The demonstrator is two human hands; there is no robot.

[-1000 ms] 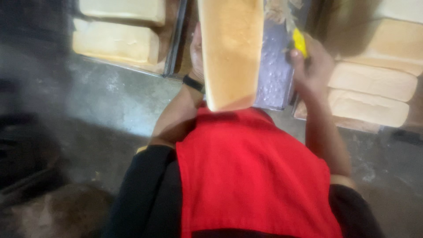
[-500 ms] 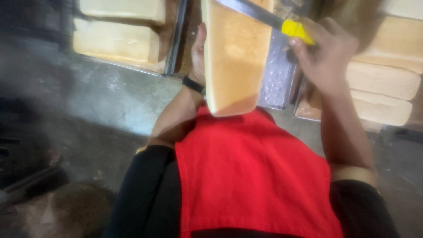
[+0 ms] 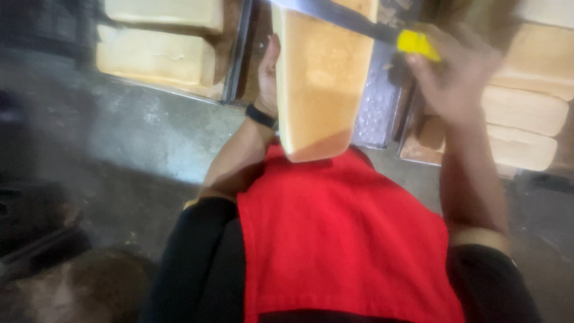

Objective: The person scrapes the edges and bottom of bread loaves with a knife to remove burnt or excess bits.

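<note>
A long pale-brown bread loaf (image 3: 320,78) stands on end against my red apron (image 3: 341,239). My left hand (image 3: 267,78), with a black band at the wrist, grips its left side. My right hand (image 3: 454,72) is shut on the yellow handle of a knife (image 3: 353,21). The grey blade lies slanted across the loaf's upper part, pointing up and left. The loaf's top end is cut off by the frame.
Metal trays (image 3: 236,60) with more loaves (image 3: 155,57) lie on the grey concrete floor (image 3: 149,137) at upper left. Another stack of loaves (image 3: 526,113) sits at the right. A perforated metal sheet (image 3: 373,113) shows behind the held loaf.
My right hand has swung the knife from upright beside the loaf to slanting across its upper face. The left hand and loaf have stayed in place.
</note>
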